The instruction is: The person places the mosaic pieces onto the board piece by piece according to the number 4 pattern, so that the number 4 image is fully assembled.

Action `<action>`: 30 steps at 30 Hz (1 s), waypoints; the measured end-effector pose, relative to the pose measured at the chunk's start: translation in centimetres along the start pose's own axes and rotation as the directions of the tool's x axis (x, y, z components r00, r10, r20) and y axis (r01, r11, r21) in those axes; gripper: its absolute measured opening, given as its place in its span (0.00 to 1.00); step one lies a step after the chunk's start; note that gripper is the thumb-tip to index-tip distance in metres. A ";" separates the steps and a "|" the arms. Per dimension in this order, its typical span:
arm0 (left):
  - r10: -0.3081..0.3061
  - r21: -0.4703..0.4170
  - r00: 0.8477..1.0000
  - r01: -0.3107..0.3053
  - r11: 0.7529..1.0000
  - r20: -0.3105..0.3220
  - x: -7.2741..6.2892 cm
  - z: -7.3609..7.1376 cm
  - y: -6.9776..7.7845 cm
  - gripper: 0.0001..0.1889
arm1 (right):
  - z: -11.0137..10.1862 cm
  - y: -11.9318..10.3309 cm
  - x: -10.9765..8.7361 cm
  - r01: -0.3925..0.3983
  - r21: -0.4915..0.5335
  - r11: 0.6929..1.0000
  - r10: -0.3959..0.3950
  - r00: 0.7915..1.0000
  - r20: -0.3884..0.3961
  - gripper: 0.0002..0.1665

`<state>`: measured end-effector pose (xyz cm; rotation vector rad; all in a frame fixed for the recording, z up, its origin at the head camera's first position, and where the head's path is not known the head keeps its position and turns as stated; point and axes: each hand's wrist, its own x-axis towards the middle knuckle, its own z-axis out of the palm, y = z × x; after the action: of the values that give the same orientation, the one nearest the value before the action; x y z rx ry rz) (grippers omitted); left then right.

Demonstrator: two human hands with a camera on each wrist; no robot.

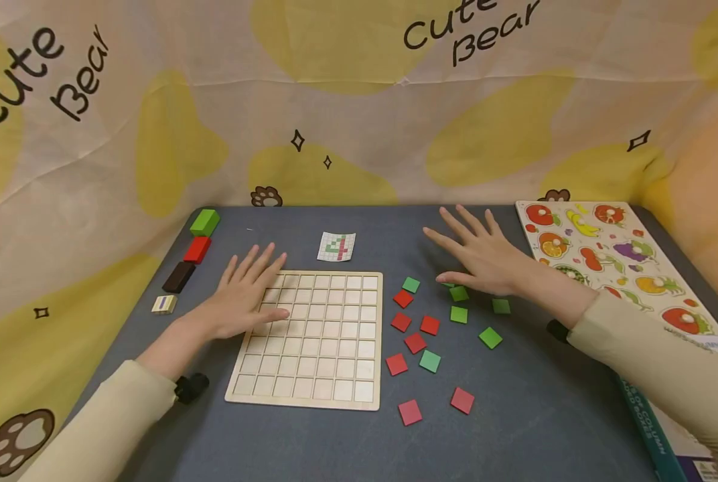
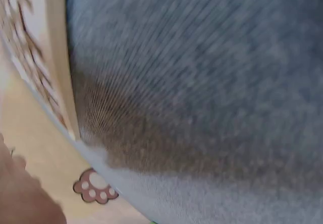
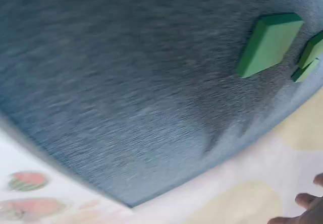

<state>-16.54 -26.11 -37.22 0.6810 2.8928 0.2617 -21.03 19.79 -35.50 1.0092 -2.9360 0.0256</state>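
My left hand [image 1: 244,298], fingers spread, hovers over the left edge of a wooden grid board [image 1: 303,404] and holds nothing. My right hand [image 1: 482,254] is also spread and bare, over the far right of the table above several green square tiles [image 1: 459,314]. Red square tiles [image 1: 415,343] lie scattered just right of the board. A small paper card [image 1: 336,247] with a green and red pattern on a grid lies behind the board. The left wrist view shows the board's edge [image 2: 59,57]; the right wrist view shows a green tile [image 3: 270,45].
Along the left table edge stand a green block [image 1: 205,222], a red block [image 1: 197,250], a dark block [image 1: 179,276] and a small pale striped block [image 1: 164,304]. A fruit picture board [image 1: 624,268] lies at right, with a box [image 1: 648,422] nearer me. A printed cloth [image 1: 359,107] hangs behind.
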 end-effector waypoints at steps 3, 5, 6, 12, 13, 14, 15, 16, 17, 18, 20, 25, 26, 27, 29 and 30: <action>0.017 -0.107 1.000 -0.016 0.994 0.002 -0.1 -0.5 -0.7 0.51 | -0.2 -0.5 0.8 0.038 0.016 0.999 -0.038 0.999 -0.009 0.47; 0.032 -0.174 0.999 -0.028 0.984 0.021 -0.1 -0.8 -1.2 0.51 | -0.2 -0.8 1.4 0.067 0.042 0.997 -0.067 0.998 -0.004 0.42; 0.041 -0.205 0.999 -0.033 0.978 0.035 -0.1 -1.0 -1.5 0.51 | -0.1 -1.0 1.7 0.083 0.064 0.995 -0.083 0.997 -0.003 0.39; 0.059 -0.345 0.983 0.006 0.939 0.176 -0.4 -1.5 -3.3 0.62 | 0.4 -2.5 3.2 0.163 0.262 0.951 -0.181 0.982 0.046 0.26; 0.060 -0.359 0.979 0.014 0.933 0.194 -0.5 -1.4 -3.6 0.64 | 0.5 -2.7 3.3 0.174 0.290 0.941 -0.198 0.979 0.054 0.25; 0.062 -0.368 0.977 0.019 0.929 0.206 -0.5 -1.4 -3.8 0.65 | 0.6 -2.9 3.5 0.184 0.314 0.931 -0.213 0.975 0.062 0.24; 0.063 -0.377 0.974 0.025 0.926 0.219 -0.6 -1.4 -3.9 0.65 | 0.7 -3.1 3.6 0.192 0.331 0.924 -0.227 0.972 0.068 0.24; 0.061 -0.384 0.971 0.034 0.923 0.231 -0.6 -1.3 -4.0 0.65 | 0.7 -3.3 3.7 0.201 0.345 0.917 -0.239 0.968 0.073 0.23; 0.059 -0.388 0.969 0.040 0.921 0.240 -0.7 -1.2 -4.1 0.66 | 0.8 -3.5 3.8 0.206 0.355 0.912 -0.248 0.966 0.078 0.23; 0.055 -0.394 0.967 0.049 0.918 0.248 -0.7 -1.2 -4.2 0.66 | 0.8 -3.7 3.9 0.206 0.359 0.910 -0.252 0.964 0.086 0.23; 0.050 -0.397 0.964 0.060 0.916 0.260 -0.8 -1.0 -4.3 0.65 | 0.9 -3.9 4.0 0.200 0.363 0.910 -0.253 0.962 0.106 0.23; 0.036 -0.389 0.962 0.075 0.918 0.269 -0.8 -1.0 -4.1 0.65 | 1.1 -4.2 4.2 0.182 0.343 0.921 -0.239 0.962 0.132 0.21; 0.036 -0.387 0.963 0.073 0.919 0.268 -0.8 -1.0 -4.1 0.65 | 1.1 -4.2 4.2 0.185 0.339 0.923 -0.240 0.962 0.129 0.20; 0.038 -0.385 0.963 0.070 0.920 0.268 -0.7 -1.0 -4.0 0.66 | 1.1 -4.2 4.2 0.187 0.334 0.924 -0.240 0.963 0.125 0.19; 0.038 -0.378 0.962 0.069 0.923 0.269 -0.7 -1.1 -4.0 0.66 | 1.1 -4.2 4.3 0.191 0.327 0.925 -0.240 0.964 0.116 0.17; 0.037 -0.375 0.962 0.070 0.924 0.271 -0.7 -1.0 -4.0 0.66 | 1.1 -4.2 4.3 0.192 0.324 0.926 -0.240 0.964 0.114 0.16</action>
<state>-17.86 -30.05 -36.95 0.5692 2.4794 0.6537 -21.88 13.76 -36.42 1.4349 -2.9956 0.4366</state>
